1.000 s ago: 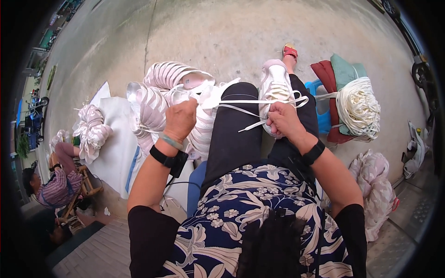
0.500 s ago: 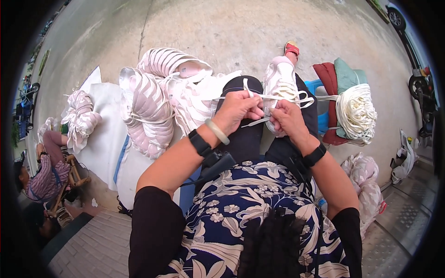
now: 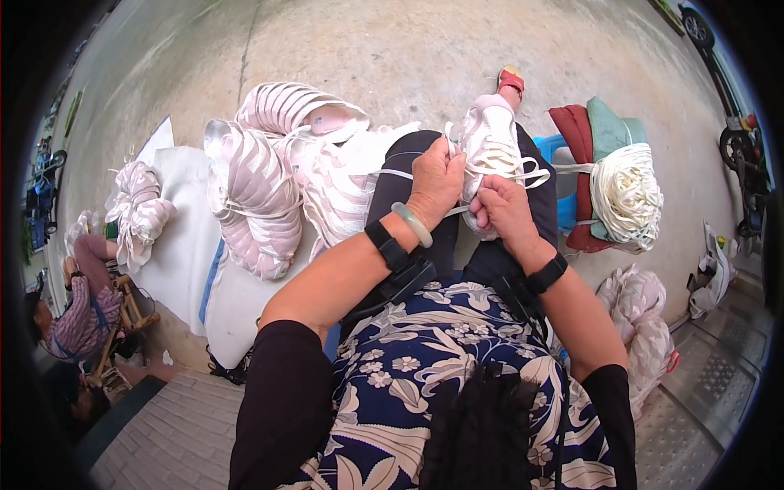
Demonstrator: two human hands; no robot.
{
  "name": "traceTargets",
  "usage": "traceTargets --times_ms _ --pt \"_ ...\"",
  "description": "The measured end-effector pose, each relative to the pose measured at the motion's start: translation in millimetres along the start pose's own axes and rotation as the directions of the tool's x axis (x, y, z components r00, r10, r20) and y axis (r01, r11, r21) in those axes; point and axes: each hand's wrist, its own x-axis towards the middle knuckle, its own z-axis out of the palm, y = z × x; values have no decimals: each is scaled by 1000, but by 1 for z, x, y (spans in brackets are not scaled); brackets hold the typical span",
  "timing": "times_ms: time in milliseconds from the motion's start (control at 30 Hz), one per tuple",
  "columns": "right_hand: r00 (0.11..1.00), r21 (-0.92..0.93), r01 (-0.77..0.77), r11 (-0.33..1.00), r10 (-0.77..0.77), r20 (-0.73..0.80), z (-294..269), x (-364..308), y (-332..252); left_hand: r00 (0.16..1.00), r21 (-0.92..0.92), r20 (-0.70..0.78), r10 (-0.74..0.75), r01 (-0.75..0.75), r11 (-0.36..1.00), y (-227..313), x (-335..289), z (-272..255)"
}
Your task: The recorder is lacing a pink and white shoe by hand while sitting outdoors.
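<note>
A white and pale pink shoe upper [image 3: 490, 131] lies across my lap, its toe end toward me. White shoelace [image 3: 535, 173] runs through it, with a loop standing out on its right side. At its left edge, my left hand [image 3: 437, 175] is closed on the lace, a short piece sticking up above the fingers. Over the toe part, my right hand [image 3: 502, 208] is closed in a pinch, apparently on the lace too; its fingertips are partly hidden. A strand of lace trails to the left of my left hand.
Tied stacks of pink-and-white shoe uppers [image 3: 253, 196] lie to the left on a white sheet [image 3: 180, 229]. At right, a thick hank of white laces [image 3: 627, 196] hangs over red and green cloth [image 3: 608, 131]. More bundles [image 3: 637, 327] lie lower right. A person [image 3: 77, 310] sits far left.
My left hand has moved right and slightly up, against the shoe upper. The lace stretched between my hands is no longer visible there. My right hand stays near the toe, turned more downward.
</note>
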Motion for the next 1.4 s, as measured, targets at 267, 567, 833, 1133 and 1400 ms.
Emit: traceTargets --times_ms 267,567,833,1133,1400 --pt "1000 -6 -12 1000 12 28 -3 1 -1 995 151 -70 74 -63 987 -13 4 2" --pt "996 68 55 996 -50 -71 6 -2 -4 952 325 10 307 -293 899 -11 -4 6" --pt "1000 -4 23 1000 -23 -11 3 4 -6 969 348 6 245 -232 908 -9 -5 5" --pt "969 -501 238 832 -239 64 -59 -39 -6 986 -151 -53 -159 150 977 14 -12 -19" --pt "990 -329 106 938 -129 -49 -101 -61 9 945 -42 128 -301 308 950 17 -35 -17"
